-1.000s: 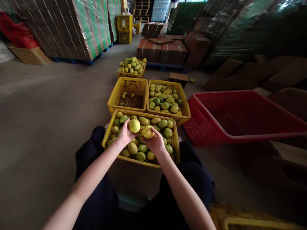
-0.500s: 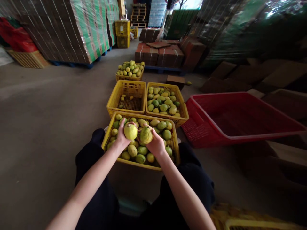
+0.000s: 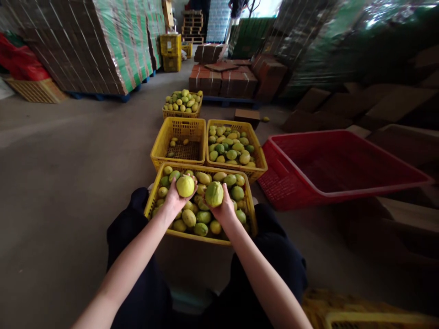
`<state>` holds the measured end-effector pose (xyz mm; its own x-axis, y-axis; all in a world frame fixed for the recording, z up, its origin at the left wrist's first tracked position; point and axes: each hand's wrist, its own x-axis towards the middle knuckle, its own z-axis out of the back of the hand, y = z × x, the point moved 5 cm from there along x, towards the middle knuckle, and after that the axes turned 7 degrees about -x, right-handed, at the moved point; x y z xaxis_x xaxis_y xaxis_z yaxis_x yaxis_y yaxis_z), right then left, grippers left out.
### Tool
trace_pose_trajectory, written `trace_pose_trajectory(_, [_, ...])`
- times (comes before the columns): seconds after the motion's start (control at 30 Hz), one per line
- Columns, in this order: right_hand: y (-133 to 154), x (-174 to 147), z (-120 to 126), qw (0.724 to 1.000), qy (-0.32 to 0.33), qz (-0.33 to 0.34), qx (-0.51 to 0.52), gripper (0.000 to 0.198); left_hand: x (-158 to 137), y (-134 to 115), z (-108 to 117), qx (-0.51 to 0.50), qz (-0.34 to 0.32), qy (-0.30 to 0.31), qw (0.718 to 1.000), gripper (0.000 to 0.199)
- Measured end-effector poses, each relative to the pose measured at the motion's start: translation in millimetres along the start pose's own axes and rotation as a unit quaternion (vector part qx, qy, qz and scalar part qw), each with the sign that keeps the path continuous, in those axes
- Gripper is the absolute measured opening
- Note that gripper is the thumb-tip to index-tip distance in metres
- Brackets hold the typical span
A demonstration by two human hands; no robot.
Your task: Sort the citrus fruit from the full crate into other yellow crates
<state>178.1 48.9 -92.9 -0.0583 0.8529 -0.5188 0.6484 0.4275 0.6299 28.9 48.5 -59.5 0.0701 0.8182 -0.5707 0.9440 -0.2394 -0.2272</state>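
Right in front of me, between my knees, is a yellow plastic crate (image 3: 202, 237) full of green and yellow lemons (image 3: 189, 218). Over its left half, my left hand (image 3: 175, 196) is closed round a yellow lemon (image 3: 185, 186), palm up. A greener, bumpy lemon (image 3: 214, 194) rests in my right hand (image 3: 224, 208), with the thumb along its right side. Both fruits are held just above the others, a short gap apart. The fingers under each fruit are partly hidden.
Beyond stand a yellow crate (image 3: 156, 148) with several lemons at its bottom, a fuller crate (image 3: 262, 167) beside it and another heaped crate (image 3: 181, 113) behind. A large red basket (image 3: 274, 183) lies to the right. Wrapped carton stacks (image 3: 126, 50) and flattened cardboard (image 3: 240, 84) stand farther back.
My hands have moved slightly apart. The lemon in my right hand has been turned and now shows a smoother, greener side; the left one has tilted a little.
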Motion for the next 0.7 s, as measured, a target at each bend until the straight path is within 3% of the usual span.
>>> trace_pose_trajectory(0.13, [-1.0,-4.6,1.6,0.999,-0.036,-0.007,-0.038,0.028,-4.3,0.9,-1.4,0.048,-0.005,-0.026,0.998,0.027])
trace_pose_trajectory(0.27, [-1.0,-7.1,-2.9,0.999,-0.005,-0.034,-0.018,0.027,-4.7,1.2,-2.9,0.060,-0.004,-0.053,0.997,0.025])
trace_pose_trajectory(0.57, [-11.0,2.2,8.5,0.995,0.005,-0.101,-0.008,0.038,-2.9,2.1,1.3,0.089,0.015,-0.052,0.995,0.034])
trace_pose_trajectory(0.7, [-6.2,4.4,8.5,0.997,0.040,-0.062,0.002,0.026,-5.2,0.4,-1.2,0.100,0.020,-0.064,0.993,0.024])
